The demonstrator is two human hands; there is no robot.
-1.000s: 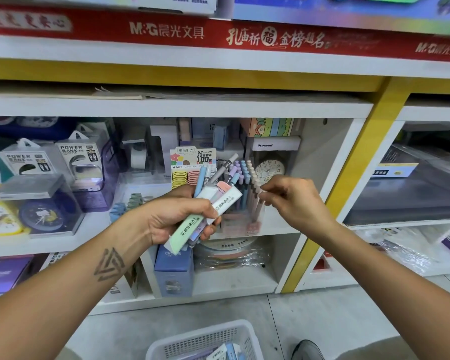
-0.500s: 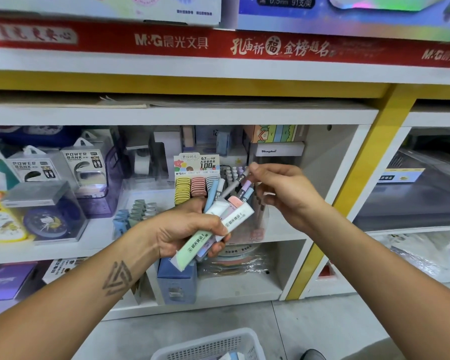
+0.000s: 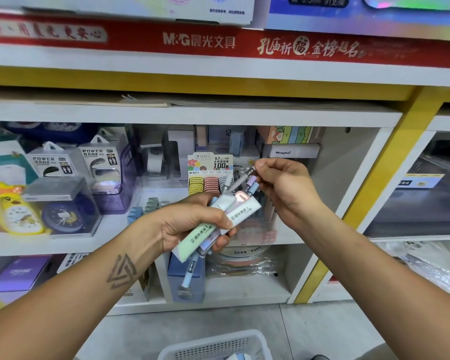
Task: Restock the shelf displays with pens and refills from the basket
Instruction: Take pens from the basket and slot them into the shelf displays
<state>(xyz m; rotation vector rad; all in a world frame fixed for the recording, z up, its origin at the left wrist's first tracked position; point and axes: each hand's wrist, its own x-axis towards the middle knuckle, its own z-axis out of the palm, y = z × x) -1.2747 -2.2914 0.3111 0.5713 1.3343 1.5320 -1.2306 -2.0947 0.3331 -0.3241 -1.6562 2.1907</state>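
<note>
My left hand (image 3: 192, 224) grips a bundle of pastel pens and refill boxes (image 3: 226, 216), among them a green box and a white one, in front of the middle shelf. My right hand (image 3: 283, 185) pinches the top end of a grey pen (image 3: 240, 181) that sticks up out of that bundle. Behind the hands stands a clear pen display (image 3: 260, 222) with pastel pens, partly hidden. A lead-refill display with a 0.7 HB card (image 3: 209, 166) holds round yellow and pink cases. The white basket (image 3: 213, 344) sits on the floor at the bottom edge.
Power bank boxes (image 3: 99, 162) and boxed clocks (image 3: 63, 214) fill the shelf's left part. A blue box (image 3: 185, 279) and wrapped goods sit on the lower shelf. A yellow post (image 3: 374, 188) divides off the right bay with clear bins (image 3: 421, 198).
My right hand came away from the pen display, rose to the bundle and took hold of the grey pen's end. The left hand kept its grip on the bundle.
</note>
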